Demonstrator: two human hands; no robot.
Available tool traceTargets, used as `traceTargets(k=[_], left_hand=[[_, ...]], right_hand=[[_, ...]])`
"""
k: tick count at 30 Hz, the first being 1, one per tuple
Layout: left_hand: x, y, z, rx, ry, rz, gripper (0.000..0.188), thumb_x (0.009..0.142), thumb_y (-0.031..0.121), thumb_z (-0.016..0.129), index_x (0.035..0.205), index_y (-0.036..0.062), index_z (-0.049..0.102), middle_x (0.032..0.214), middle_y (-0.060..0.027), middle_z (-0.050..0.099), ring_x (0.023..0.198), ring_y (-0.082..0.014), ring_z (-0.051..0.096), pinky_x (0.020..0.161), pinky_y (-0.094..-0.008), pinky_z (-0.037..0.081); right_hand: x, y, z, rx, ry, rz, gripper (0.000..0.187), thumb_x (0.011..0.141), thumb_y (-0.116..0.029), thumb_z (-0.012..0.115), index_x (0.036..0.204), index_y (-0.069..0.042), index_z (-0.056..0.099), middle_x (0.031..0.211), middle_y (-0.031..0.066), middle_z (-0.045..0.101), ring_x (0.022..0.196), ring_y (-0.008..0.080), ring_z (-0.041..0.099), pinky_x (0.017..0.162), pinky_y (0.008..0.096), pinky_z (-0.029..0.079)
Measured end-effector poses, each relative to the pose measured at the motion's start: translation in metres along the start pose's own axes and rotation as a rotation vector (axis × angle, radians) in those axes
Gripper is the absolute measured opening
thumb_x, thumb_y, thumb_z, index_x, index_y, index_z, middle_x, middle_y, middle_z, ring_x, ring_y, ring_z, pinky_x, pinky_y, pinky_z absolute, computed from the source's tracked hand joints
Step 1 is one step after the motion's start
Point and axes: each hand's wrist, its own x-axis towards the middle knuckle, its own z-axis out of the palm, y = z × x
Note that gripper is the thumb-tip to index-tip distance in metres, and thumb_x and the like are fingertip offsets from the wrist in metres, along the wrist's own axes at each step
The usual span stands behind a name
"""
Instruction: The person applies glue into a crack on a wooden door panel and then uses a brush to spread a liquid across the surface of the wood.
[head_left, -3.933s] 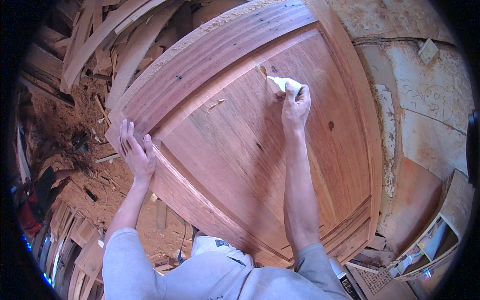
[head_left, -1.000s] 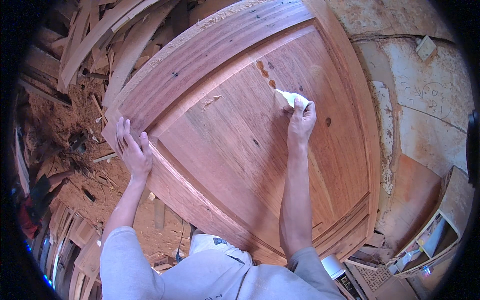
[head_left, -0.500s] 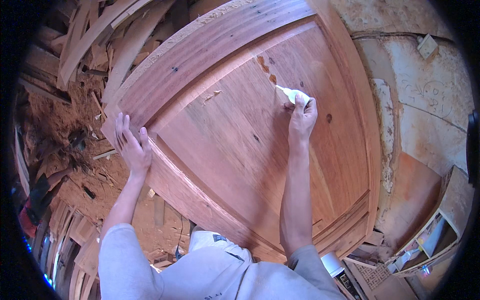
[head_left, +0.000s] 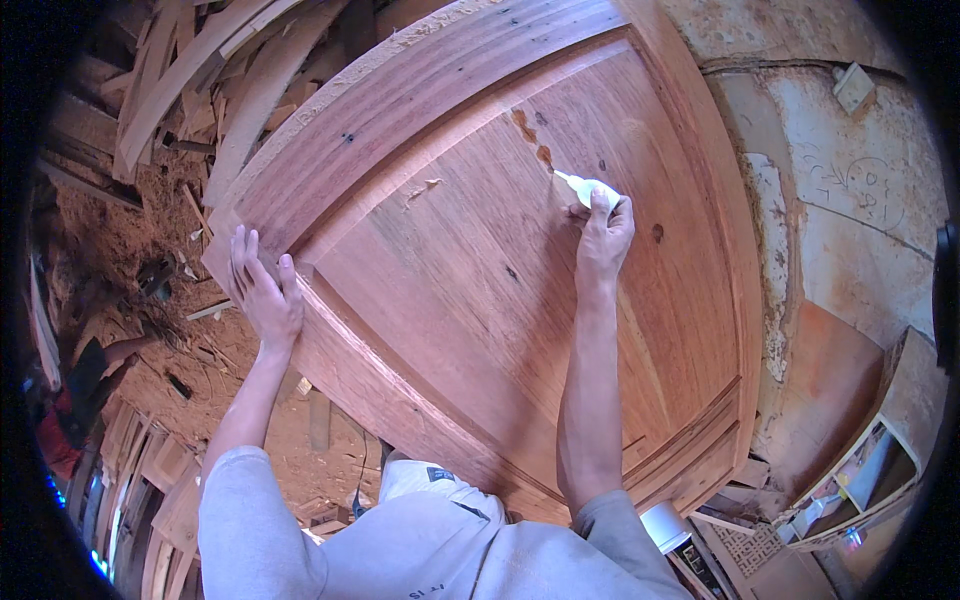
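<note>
A reddish-brown framed wooden door panel [head_left: 450,270] lies before me. My right hand [head_left: 603,235] is closed around a small white squeeze bottle [head_left: 597,194], its thin nozzle pointing to the upper left, with the tip at or just above the panel surface. By the tip, a broken line of wet brown stain [head_left: 530,135] runs up toward the raised moulding. Fingers stretched out, my left hand [head_left: 268,300] rests on the panel's left corner and holds no separate object. Whether the nozzle touches the wood I cannot tell.
Offcut boards [head_left: 160,90] and sawdust cover the ground on the left. Another person's arm [head_left: 125,348] shows at the far left. A stained wall [head_left: 850,180] with a socket stands to the right. An open-fronted cabinet [head_left: 870,470] and a white container [head_left: 662,527] are at lower right.
Both of my hands and the bottle stay almost in place. At the far left, the other person's arm has shifted slightly.
</note>
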Motion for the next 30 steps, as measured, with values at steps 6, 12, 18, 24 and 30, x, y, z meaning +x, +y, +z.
traceTargets(k=[6,12,18,24,30], left_hand=[[0.0,0.0,0.0,0.0,0.01,0.016,0.054,0.099,0.029,0.053,0.143,0.0014,0.04,0.152,-0.0174,0.038,0.142,-0.0345,0.033,0.117,-0.0472,0.023],[0.0,0.0,-0.001,0.006,0.026,0.005,0.054,0.097,0.031,0.053,0.141,0.0018,0.042,0.151,-0.0164,0.04,0.141,-0.034,0.035,0.117,-0.0486,0.024],[-0.001,-0.002,0.0,0.022,0.026,-0.022,0.054,0.097,0.033,0.053,0.141,0.0023,0.044,0.151,-0.017,0.04,0.142,-0.0338,0.035,0.117,-0.0488,0.023],[0.003,0.001,-0.001,0.0,0.003,-0.015,0.056,0.098,0.035,0.052,0.142,0.0025,0.041,0.151,-0.0169,0.039,0.142,-0.0339,0.033,0.117,-0.0507,0.022],[-0.001,-0.005,-0.001,-0.001,0.019,-0.046,0.058,0.096,0.035,0.055,0.142,0.0028,0.042,0.151,-0.0173,0.04,0.142,-0.0346,0.033,0.118,-0.0503,0.021]], right_hand=[[0.002,0.002,-0.002,-0.02,-0.011,0.0,0.024,0.102,-0.026,0.057,0.099,-0.002,0.056,0.084,0.0058,0.064,0.068,0.0107,0.062,0.062,0.0282,0.056],[0.007,0.008,-0.004,-0.069,-0.007,-0.031,0.022,0.102,-0.024,0.057,0.1,-0.002,0.057,0.084,0.0057,0.064,0.067,0.0107,0.062,0.06,0.0281,0.056],[-0.004,-0.006,0.003,0.085,0.03,0.053,0.022,0.101,-0.023,0.058,0.096,-0.001,0.058,0.082,0.0048,0.063,0.07,0.0116,0.061,0.066,0.0297,0.055],[-0.025,-0.004,-0.011,0.658,0.106,0.34,0.021,0.097,-0.027,0.062,0.104,-0.007,0.063,0.084,0.0029,0.065,0.073,0.0143,0.062,0.073,0.0323,0.055],[-0.082,-0.022,-0.028,0.665,0.162,0.458,0.028,0.095,-0.034,0.065,0.104,-0.008,0.063,0.077,0.0003,0.06,0.073,0.0132,0.058,0.069,0.0266,0.05]])
